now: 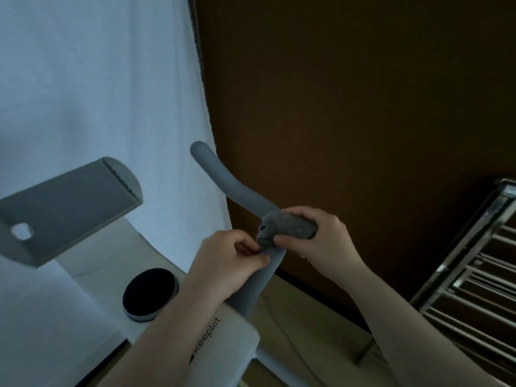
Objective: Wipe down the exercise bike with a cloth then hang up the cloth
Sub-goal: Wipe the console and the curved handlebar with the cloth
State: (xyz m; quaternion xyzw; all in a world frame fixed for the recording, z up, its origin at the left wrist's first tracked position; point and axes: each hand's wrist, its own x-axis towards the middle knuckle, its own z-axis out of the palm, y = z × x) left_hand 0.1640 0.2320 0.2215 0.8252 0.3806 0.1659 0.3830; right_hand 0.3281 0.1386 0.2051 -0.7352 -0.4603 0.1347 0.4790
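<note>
Both bare forearms rise from the bottom edge toward the frame's centre. The left hand sits lower centre, fingers curled inward with thumb and fingertips apparently pinched together. The right hand lies just right of it, slightly higher, fingers and thumb curled in a grip.

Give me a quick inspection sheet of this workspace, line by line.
Surface: bike body, white, reads "keepkit".
Job's things: grey cloth wrapped round the grey handlebar.
Clutter: black round knob; grey tilted panel.
Hands: right hand grips the cloth; left hand pinches beside the cloth's end, at the bar.
Cables: thin cord on the floor.
Surroundings: white curtain, brown wall, metal rack.
</note>
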